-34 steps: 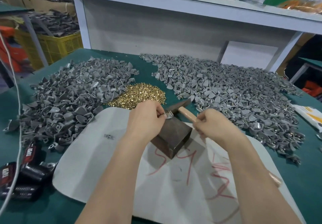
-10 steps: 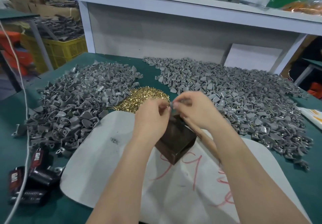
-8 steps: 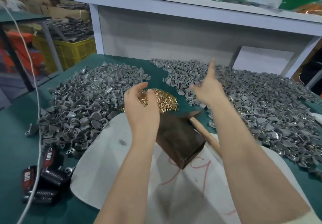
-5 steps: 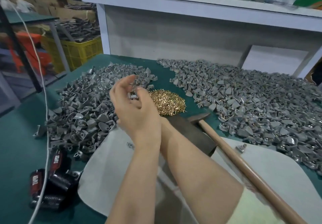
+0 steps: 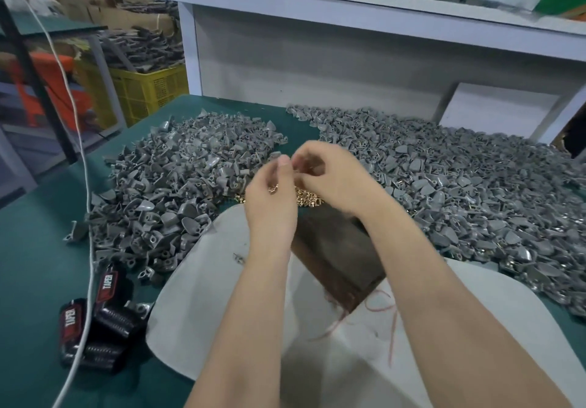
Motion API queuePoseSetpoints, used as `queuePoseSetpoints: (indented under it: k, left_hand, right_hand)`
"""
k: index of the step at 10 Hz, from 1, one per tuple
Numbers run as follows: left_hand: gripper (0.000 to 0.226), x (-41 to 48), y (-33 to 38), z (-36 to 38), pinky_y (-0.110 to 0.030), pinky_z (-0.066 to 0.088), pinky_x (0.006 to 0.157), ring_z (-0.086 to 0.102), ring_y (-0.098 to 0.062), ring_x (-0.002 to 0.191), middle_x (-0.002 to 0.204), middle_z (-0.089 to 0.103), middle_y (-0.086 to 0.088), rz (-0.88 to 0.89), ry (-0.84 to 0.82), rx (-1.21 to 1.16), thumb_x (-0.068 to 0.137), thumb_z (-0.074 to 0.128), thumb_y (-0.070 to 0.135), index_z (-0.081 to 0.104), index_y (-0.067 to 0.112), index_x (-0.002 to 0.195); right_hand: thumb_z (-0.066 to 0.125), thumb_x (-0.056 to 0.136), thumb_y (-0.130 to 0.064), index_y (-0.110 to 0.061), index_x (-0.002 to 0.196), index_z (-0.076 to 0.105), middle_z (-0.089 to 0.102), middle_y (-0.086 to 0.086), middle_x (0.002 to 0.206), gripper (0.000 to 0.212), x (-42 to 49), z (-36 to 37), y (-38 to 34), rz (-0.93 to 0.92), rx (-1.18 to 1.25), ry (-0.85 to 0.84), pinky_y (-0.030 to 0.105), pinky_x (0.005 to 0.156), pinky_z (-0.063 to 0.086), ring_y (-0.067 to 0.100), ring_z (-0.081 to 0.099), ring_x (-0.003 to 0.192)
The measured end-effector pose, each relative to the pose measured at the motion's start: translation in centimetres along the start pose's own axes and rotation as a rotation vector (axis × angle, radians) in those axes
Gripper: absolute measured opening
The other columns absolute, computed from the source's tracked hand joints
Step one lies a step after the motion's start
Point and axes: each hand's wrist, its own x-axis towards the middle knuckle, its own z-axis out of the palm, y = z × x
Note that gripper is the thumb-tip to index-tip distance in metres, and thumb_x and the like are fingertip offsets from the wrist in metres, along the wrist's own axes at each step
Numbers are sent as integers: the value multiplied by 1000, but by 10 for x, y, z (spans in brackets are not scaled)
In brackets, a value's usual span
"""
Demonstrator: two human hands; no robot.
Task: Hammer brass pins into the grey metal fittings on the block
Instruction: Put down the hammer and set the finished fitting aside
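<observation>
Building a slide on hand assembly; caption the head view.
Left hand and right hand meet fingertips above the brass pins and block, between two grey fitting piles.

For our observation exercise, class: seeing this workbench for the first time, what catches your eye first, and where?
A left heap and a wider right heap of grey fittings cover the green table. Between them, over a small pile of brass pins and a dark block, the left hand and right hand are held close together, fingers curled; whether they pinch anything is too blurred to tell.
</observation>
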Motion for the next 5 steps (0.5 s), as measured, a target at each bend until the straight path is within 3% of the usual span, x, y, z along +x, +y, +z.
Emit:
queuePoseSetpoints:
  k: [1, 2, 3, 4, 5]
  left_hand:
    - [14, -4, -1, 3, -29, 50, 79, 60, -10, 74, 79, 68, 4, 52, -107, 46, 94, 57, 20, 68, 21, 87]
    - [7, -2, -3, 2, -22, 48, 81, 61, -5, 79, 87, 69, 1, 47, -64, 10, 91, 62, 14, 66, 19, 90]
    - [12, 0, -4, 1, -15, 47, 79, 62, 0, 81, 85, 66, 10, 18, 15, -17, 89, 63, 11, 63, 23, 90]
    - [16, 1, -5, 0, -4, 45, 67, 61, 11, 70, 82, 65, 15, 3, 64, -62, 89, 64, 10, 64, 25, 88]
    - [17, 1, -4, -1, -1, 44, 65, 61, 14, 72, 83, 67, 17, 4, 120, -102, 88, 65, 12, 65, 29, 85]
  right_hand:
    - [61, 88, -4, -14, 110, 64, 67, 0, 97, 25, -5, -13, 6, -41, -75, 50, 14, 80, 49, 5, 63, 89]
    - [63, 87, -9, -21, 103, 64, 69, 0, 100, 20, -4, -20, 17, -23, -143, 159, 26, 88, 52, 11, 65, 94]
    - [64, 86, -18, -17, 96, 70, 70, 3, 99, 11, 15, -5, 32, 75, -554, 209, 32, 88, 49, 19, 64, 95]
    - [58, 87, -22, -14, 103, 68, 66, 9, 106, 20, 48, 23, 48, 269, -852, 44, 32, 85, 49, 29, 62, 100]
    - [42, 97, -13, -2, 129, 52, 54, 20, 130, 35, 73, 42, 56, 321, -715, -119, 45, 103, 41, 36, 51, 120]
